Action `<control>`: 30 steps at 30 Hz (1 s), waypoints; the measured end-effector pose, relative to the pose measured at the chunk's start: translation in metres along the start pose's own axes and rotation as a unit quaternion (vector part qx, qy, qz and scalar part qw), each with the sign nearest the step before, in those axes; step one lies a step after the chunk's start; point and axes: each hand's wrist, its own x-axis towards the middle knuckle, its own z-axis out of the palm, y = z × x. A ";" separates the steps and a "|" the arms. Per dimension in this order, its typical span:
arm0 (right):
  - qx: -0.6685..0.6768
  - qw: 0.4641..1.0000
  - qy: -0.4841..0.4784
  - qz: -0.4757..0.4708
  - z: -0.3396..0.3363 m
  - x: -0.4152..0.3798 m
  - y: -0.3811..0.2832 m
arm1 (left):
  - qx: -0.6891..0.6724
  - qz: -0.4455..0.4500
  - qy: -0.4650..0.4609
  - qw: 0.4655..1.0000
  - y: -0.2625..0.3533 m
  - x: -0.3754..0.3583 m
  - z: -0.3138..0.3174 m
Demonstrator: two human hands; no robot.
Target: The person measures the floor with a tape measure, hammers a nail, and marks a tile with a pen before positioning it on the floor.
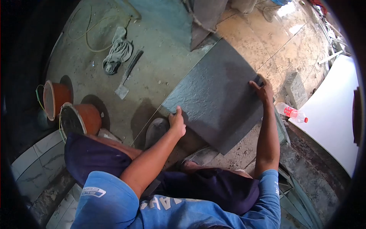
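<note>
A large dark grey floor tile with a rough, partly shiny face is held tilted in front of my knees. My left hand is closed on its near left edge, the thumb resting on the face and the fingers hidden beneath. At the far right edge, my right hand grips it the same way, thumb on top. The tile hides part of the floor and some of what lies between my feet.
Two orange buckets stand at left. A trowel and a grey cloth lie on the floor ahead. To the right are a concrete block, a plastic bottle and a white panel.
</note>
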 end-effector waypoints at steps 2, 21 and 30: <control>0.013 1.000 0.004 -0.010 0.002 0.001 0.002 | -0.009 -0.002 0.004 1.000 -0.003 0.006 -0.001; -0.020 0.984 0.156 -0.080 -0.005 -0.011 0.025 | -0.068 -0.020 -0.205 0.976 -0.018 0.058 -0.028; 0.315 0.890 0.265 0.195 -0.073 -0.116 0.100 | 0.015 -0.030 -0.169 0.985 0.003 0.026 -0.010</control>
